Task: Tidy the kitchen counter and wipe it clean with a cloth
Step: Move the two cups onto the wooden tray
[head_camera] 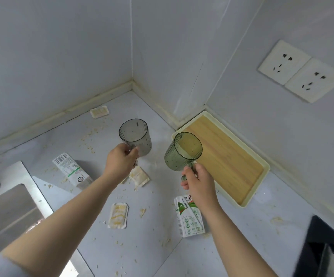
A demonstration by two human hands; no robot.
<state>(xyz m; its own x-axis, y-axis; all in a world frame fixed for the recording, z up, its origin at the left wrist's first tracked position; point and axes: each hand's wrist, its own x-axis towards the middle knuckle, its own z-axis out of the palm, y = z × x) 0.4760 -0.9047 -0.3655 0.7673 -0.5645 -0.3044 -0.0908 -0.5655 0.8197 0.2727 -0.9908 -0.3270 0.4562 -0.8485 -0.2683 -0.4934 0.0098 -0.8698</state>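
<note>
Crumb-strewn pale grey counter (152,246): left hand (120,160) grips a smoky grey plastic mug (136,134) by its handle, right hand (200,182) likewise a green plastic mug (180,156) (near the cream, wood-lined tray (244,204)).

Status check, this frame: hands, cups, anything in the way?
Left hand grips grey mug by handle; right hand grips green mug. Counter unwiped. Milk cartons, sachets, flakes litter it.

Sink (8,212) cut by left edge; carton (190,216) print unreadable.
</note>
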